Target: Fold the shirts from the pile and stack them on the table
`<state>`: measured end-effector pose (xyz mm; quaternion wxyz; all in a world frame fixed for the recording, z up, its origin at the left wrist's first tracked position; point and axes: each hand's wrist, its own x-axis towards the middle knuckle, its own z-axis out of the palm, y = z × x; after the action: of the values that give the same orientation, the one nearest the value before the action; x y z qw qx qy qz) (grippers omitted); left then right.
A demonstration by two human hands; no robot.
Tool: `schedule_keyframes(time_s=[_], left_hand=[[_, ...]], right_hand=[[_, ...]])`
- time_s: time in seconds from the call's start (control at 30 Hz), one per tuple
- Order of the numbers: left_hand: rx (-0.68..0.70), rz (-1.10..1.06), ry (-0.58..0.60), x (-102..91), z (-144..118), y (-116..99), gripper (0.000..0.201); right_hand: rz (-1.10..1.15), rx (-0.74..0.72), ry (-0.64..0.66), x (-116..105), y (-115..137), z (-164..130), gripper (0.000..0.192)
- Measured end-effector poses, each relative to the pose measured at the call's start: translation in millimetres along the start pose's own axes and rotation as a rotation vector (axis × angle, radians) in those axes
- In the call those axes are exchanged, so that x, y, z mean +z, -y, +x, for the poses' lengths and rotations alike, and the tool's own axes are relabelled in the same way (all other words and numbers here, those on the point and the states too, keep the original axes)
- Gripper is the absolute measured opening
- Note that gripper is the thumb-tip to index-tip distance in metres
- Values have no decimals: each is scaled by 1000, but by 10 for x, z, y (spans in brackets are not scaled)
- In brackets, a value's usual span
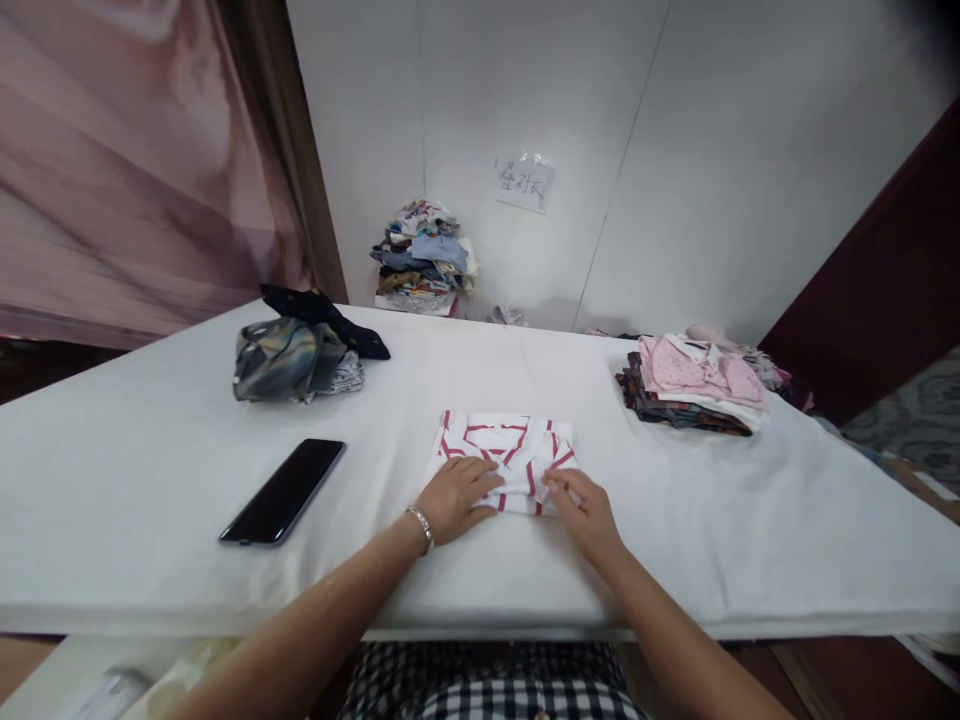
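Note:
A white shirt with red stripes (517, 455) lies folded into a compact rectangle on the white-covered table, collar at its far side. My left hand (456, 495), a silver bracelet at its wrist, rests on the shirt's near left part with fingers spread. On the near right part, my right hand (586, 515) has thumb and fingertips pinched together at the shirt's fabric. The fingers partly cover the shirt's near corners.
A black phone (285, 492) lies left of the shirt. Beyond it is a crumpled heap of dark clothes (289, 358). Folded garments topped by a pink shirt (701, 370) are at right. A tall clothes pile (427, 255) and a paper sign (523, 183) are at the back.

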<state>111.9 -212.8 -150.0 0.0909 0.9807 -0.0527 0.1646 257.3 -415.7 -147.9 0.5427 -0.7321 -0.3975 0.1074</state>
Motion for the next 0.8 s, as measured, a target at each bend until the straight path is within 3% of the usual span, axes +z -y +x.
schedule_keyframes(time_s=[0.17, 0.27, 0.37, 0.53, 0.67, 0.8], left_hand=[[-115, 76, 25, -103, 179, 5, 27], [-233, 84, -33, -201, 274, -50, 30], [-219, 91, -55, -224, 292, -206, 32], [-58, 82, -108, -54, 198, -443, 32], [16, 24, -302, -54, 119, -358, 32], [-194, -86, -450, -132, -36, -109, 37]], right_hand=[[525, 491, 285, 137, 213, -337, 56], [770, 651, 266, 225, 291, -306, 70], [964, 636, 213, 298, 342, -127, 63], [1061, 628, 57, 533, 321, 93, 44], [1057, 652, -73, 595, 248, 122, 25], [1015, 645, -153, 338, 247, 155, 20]])
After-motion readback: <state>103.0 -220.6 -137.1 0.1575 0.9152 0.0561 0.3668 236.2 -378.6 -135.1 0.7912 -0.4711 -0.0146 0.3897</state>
